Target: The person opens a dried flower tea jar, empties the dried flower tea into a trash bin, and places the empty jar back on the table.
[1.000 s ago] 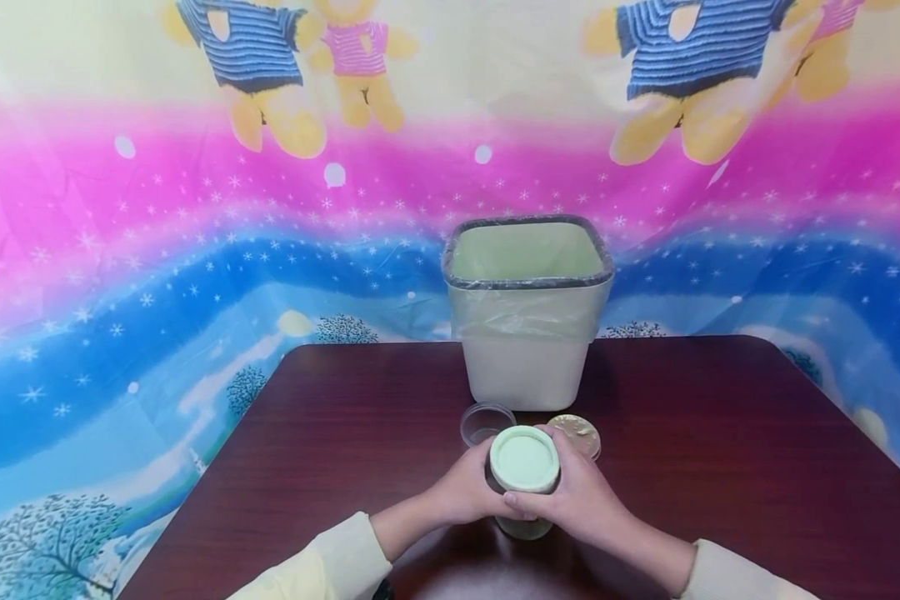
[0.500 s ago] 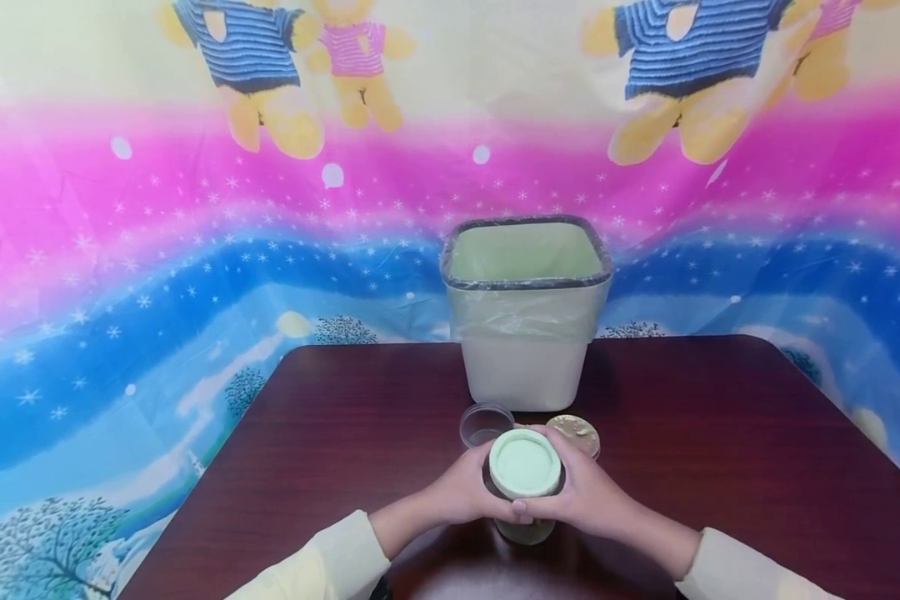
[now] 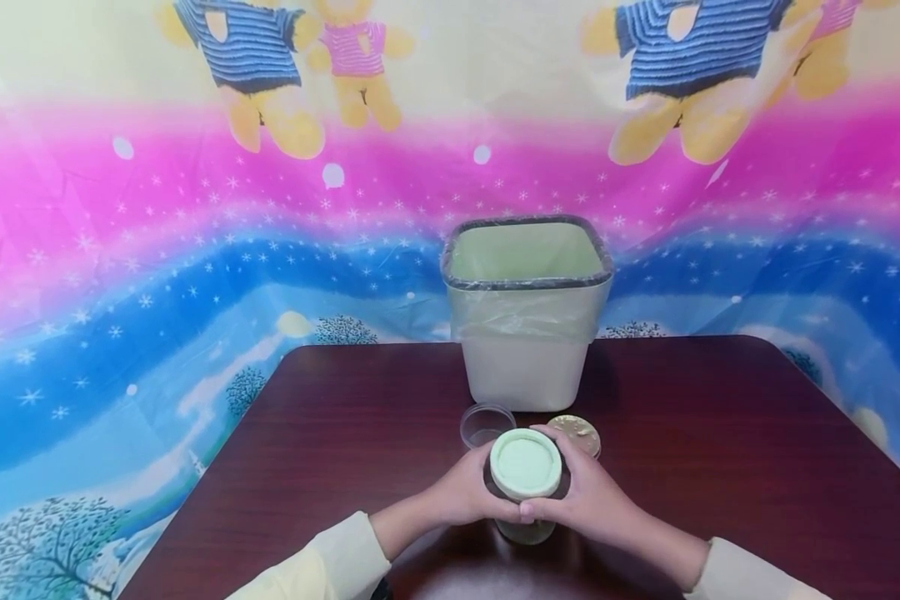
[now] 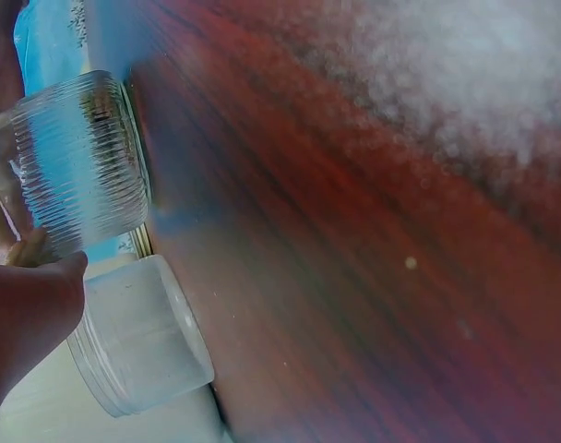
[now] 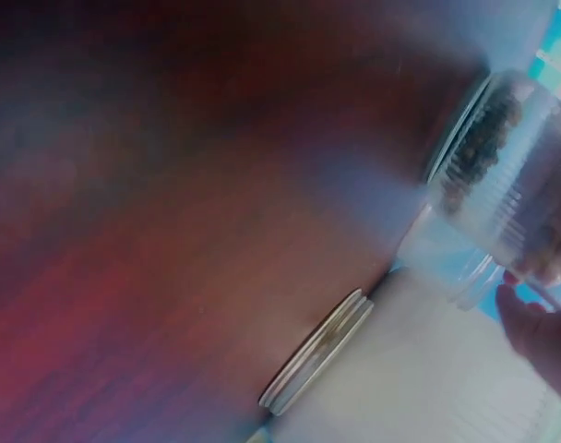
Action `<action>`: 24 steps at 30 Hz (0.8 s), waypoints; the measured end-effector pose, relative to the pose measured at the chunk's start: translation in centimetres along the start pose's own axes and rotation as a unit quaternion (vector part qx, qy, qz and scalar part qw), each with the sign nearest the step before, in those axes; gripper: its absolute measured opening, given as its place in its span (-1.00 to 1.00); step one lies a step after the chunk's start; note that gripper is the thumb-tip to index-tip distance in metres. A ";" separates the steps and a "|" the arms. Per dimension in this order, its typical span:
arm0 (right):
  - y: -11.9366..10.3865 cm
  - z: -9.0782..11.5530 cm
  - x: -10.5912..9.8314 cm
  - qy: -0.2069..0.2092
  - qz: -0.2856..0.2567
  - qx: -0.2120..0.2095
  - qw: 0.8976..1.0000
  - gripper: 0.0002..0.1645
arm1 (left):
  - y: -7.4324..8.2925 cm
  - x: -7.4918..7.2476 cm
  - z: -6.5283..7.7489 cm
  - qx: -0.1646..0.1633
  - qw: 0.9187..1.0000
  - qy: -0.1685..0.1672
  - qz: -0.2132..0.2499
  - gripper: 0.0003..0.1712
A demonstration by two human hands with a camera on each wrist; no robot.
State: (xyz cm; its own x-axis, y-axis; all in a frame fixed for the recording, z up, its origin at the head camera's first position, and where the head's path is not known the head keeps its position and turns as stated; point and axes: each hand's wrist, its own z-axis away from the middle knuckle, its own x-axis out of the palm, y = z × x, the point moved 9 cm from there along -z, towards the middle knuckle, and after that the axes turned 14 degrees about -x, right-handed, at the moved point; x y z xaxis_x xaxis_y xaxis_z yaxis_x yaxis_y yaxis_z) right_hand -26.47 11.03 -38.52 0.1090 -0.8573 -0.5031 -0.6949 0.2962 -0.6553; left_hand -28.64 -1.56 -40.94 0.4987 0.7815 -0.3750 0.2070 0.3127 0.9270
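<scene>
A ribbed clear jar (image 4: 82, 161) stands upright between both hands, its base at the tabletop, with dark bits visible near the bottom. On its top sits a round pale green lid (image 3: 526, 464) with a sunken middle. The left hand (image 3: 467, 492) curves round the jar's left side and the right hand (image 3: 588, 496) round its right, just under the lid. Their thumbs meet at the front. Most fingers are hidden behind the jar in the head view. In the right wrist view, the jar (image 5: 502, 166) shows dark granular contents low down.
Just beyond the hands, a clear plastic tub (image 3: 480, 417) stands at left and a gold-coloured round lid (image 3: 579, 433) lies at right. Behind them is a pale bin (image 3: 525, 367) with a clear liner over its rim. A patterned cloth (image 3: 195, 250) hangs behind the dark red table (image 3: 375, 400).
The lidded jar has shifted slightly nearer the person, and the thumbs have moved a little to the right. The right wrist has edged outward. Both hands keep their hold; tub, gold-coloured lid and bin are unmoved.
</scene>
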 end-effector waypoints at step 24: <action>-1.7 1.6 -0.2 0.129 0.074 0.098 0.984 0.02 | -0.3 0.1 0.0 -0.017 1.000 0.010 -0.004 -0.09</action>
State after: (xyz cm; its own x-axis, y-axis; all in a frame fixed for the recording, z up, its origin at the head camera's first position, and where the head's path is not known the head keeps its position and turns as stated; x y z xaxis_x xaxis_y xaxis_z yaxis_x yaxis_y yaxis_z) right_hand -24.15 11.38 -38.24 -0.1845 -0.8692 -0.4588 -0.5355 0.4803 -0.6946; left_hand -28.64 -1.64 -41.29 0.4800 0.7895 -0.3826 0.1825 0.3367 0.9237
